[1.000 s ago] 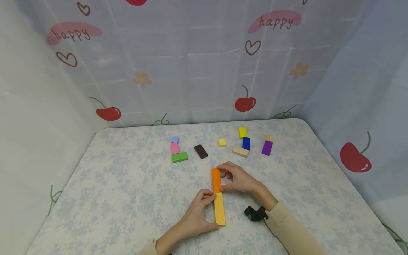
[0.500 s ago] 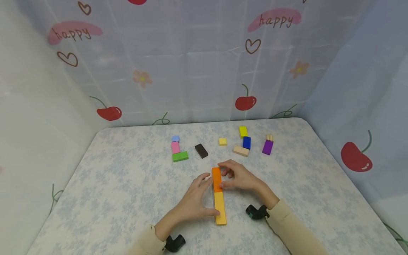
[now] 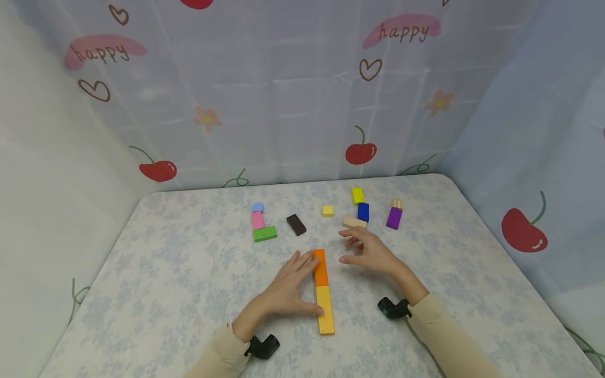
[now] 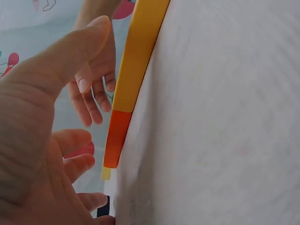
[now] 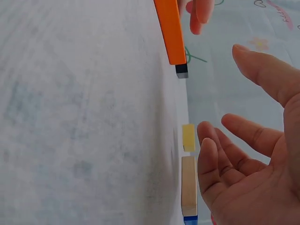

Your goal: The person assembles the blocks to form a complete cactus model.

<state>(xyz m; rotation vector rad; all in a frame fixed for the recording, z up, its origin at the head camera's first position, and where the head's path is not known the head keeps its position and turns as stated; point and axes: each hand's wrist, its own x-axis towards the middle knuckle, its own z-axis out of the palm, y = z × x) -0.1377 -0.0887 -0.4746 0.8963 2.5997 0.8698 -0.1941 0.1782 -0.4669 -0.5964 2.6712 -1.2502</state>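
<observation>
An orange block (image 3: 320, 268) and a yellow-orange block (image 3: 325, 310) lie end to end in one line on the table, pointing away from me. My left hand (image 3: 288, 289) is spread along their left side. In the head view its fingertips overlap the orange block's edge and its thumb overlaps the yellow-orange one. To the right, apart from the blocks, is my right hand (image 3: 371, 254), its fingers loosely bent with nothing between them. A beige block (image 3: 354, 222) lies just beyond the right fingertips, partly covered by them.
Farther back lie a green block (image 3: 265, 234), a pink block (image 3: 257, 220), a light blue block (image 3: 257, 208), a dark brown block (image 3: 296, 224), a small yellow block (image 3: 327, 211), a dark blue block (image 3: 363, 211), a bright yellow block (image 3: 357, 196) and a purple block (image 3: 394, 218).
My right hand has let go of the orange block and moved right and slightly away. My left hand has slid forward from the yellow-orange block toward the orange one. Both blocks stay put.
</observation>
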